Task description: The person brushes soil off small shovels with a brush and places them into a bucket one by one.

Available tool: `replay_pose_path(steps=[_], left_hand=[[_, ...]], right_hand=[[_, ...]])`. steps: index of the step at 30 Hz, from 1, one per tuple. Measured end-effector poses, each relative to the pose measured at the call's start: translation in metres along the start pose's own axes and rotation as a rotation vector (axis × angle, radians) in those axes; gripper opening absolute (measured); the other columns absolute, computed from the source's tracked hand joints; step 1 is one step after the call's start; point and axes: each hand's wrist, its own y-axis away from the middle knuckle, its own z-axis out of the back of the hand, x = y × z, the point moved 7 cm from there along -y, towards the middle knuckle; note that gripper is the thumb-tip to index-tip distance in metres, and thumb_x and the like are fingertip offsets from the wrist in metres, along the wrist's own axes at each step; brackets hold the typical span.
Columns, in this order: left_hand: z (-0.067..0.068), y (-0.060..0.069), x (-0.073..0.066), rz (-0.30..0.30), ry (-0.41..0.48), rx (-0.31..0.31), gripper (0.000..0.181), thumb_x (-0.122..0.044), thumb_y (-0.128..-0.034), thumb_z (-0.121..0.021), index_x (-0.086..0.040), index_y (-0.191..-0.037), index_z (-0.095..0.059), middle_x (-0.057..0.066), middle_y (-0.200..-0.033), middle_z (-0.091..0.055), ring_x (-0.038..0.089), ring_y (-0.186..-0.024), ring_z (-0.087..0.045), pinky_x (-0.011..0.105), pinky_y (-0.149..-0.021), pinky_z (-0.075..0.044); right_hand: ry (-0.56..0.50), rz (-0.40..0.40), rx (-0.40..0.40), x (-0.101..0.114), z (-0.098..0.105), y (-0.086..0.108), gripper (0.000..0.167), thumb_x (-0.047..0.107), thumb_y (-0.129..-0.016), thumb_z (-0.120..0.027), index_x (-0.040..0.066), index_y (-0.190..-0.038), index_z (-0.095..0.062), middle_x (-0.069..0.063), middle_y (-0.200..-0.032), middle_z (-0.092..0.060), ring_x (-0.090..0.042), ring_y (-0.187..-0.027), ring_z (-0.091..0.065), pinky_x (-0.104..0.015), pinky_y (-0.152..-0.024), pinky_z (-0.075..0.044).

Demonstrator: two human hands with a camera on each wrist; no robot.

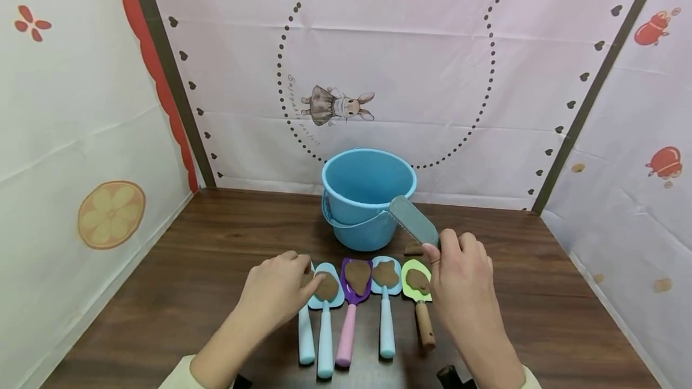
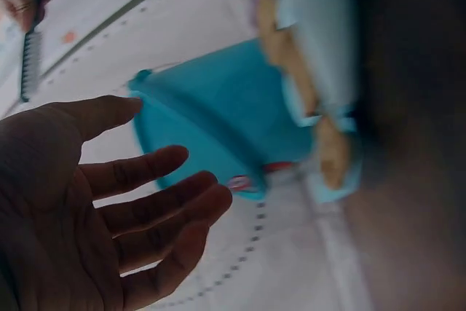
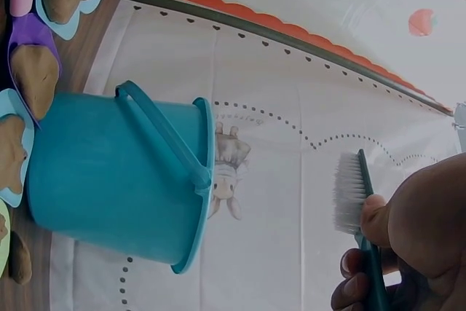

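My right hand grips a teal brush above the table, its head beside the bucket's rim; white bristles show in the right wrist view, the thumb pressing near the brush head. My left hand hovers over the leftmost light-blue tools, holding nothing; its fingers are spread and loosely bent in the left wrist view. Between the hands lie a purple spatula with pink handle, a light-blue one and a green one with wooden handle, each bearing a brown lump.
A blue bucket with its handle down stands behind the tools, near the back cloth wall. A small brown piece lies on the wooden table to the bucket's right. Printed cloth walls enclose the table at left, back and right.
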Motion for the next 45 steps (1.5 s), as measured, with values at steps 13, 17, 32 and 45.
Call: replay_pose_path(steps=[13, 17, 32, 45], left_hand=[[-0.063, 0.022, 0.023, 0.209, 0.069, 0.43, 0.047, -0.045, -0.0879, -0.073, -0.013, -0.059, -0.055, 0.003, -0.057, -0.055, 0.02, -0.056, -0.056, 0.042, -0.053, -0.047], [-0.071, 0.031, 0.02, 0.225, 0.064, 0.486, 0.042, -0.04, -0.0881, -0.067, -0.013, -0.056, -0.057, 0.001, -0.043, -0.053, 0.02, -0.047, -0.054, 0.042, -0.053, -0.048], [-0.075, 0.029, 0.019, 0.232, 0.041, 0.476, 0.032, -0.024, -0.0835, -0.067, -0.013, -0.056, -0.055, 0.004, -0.051, -0.054, 0.018, -0.039, -0.053, 0.038, -0.046, -0.045], [-0.066, 0.026, 0.028, 0.204, 0.102, 0.385, 0.029, -0.016, -0.0902, -0.065, -0.012, -0.063, -0.056, 0.004, -0.061, -0.052, 0.019, -0.055, -0.053, 0.036, -0.047, -0.044]], right_hand=[[-0.011, 0.029, -0.027, 0.0, 0.001, 0.001, 0.03, 0.024, -0.097, -0.066, 0.003, -0.084, -0.048, -0.009, -0.073, -0.036, -0.025, -0.064, -0.036, -0.036, -0.059, -0.031], [-0.013, 0.033, -0.026, 0.001, 0.0, 0.003, 0.03, 0.023, -0.097, -0.066, 0.004, -0.084, -0.048, -0.008, -0.073, -0.035, -0.026, -0.064, -0.036, -0.037, -0.059, -0.031], [-0.025, 0.02, -0.018, 0.0, 0.001, 0.002, 0.03, 0.024, -0.098, -0.065, 0.004, -0.083, -0.048, -0.009, -0.073, -0.036, -0.026, -0.064, -0.037, -0.038, -0.06, -0.033], [-0.016, 0.014, 0.011, 0.0, -0.001, 0.003, 0.03, 0.025, -0.099, -0.064, 0.004, -0.083, -0.049, -0.008, -0.072, -0.037, -0.023, -0.063, -0.035, -0.036, -0.06, -0.031]])
